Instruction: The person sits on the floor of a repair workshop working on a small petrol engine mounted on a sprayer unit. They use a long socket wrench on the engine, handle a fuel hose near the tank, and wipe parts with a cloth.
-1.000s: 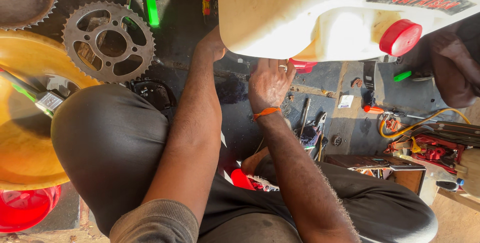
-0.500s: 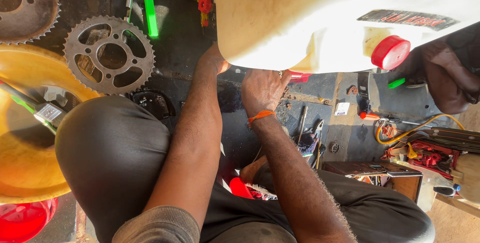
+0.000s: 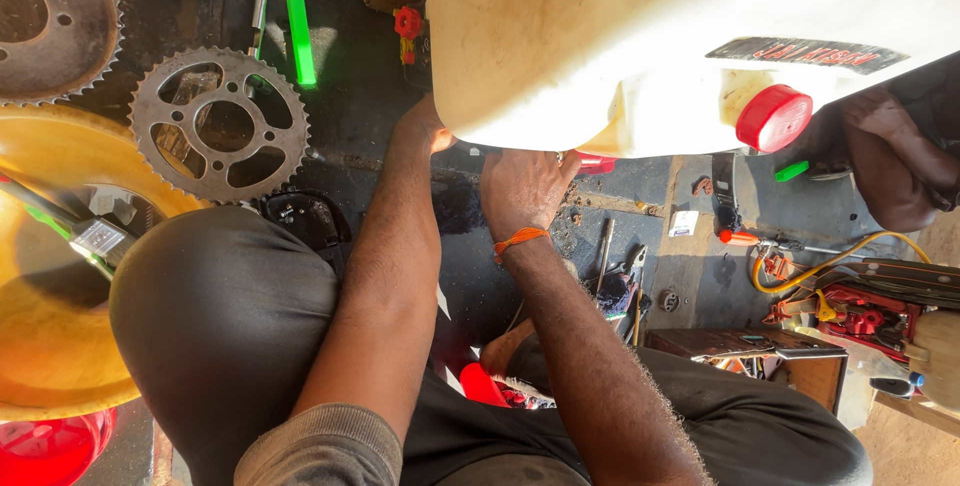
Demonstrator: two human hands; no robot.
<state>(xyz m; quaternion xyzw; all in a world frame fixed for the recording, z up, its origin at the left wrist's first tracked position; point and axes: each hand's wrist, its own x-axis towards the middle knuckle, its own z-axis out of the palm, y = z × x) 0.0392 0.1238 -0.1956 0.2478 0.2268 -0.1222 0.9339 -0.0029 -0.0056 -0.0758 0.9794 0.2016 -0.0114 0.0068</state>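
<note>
A big white plastic jerry can (image 3: pixel 640 36) with a red screw cap (image 3: pixel 773 117) fills the upper right, held up close to the camera. My left hand (image 3: pixel 425 126) reaches up to its lower left corner, and the can hides the fingers. My right hand (image 3: pixel 525 186), with an orange thread (image 3: pixel 517 240) round the wrist, presses against the can's underside, fingertips tucked under the edge. Both forearms rise from my lap between my dark-trousered knees (image 3: pixel 220 316).
A toothed steel sprocket (image 3: pixel 220 126) lies on the dark floor at left, a rusty one (image 3: pixel 50 16) beyond it. A yellow basin (image 3: pixel 50 366) and a red bowl (image 3: pixel 45 446) sit at far left. Pliers and hand tools (image 3: pixel 625 281), a wooden box (image 3: pixel 790 356) and a yellow hose (image 3: pixel 830 261) lie at right.
The jerry can has come nearer and fills more of the view. Both hands stay against its underside, and the view has shifted slightly.
</note>
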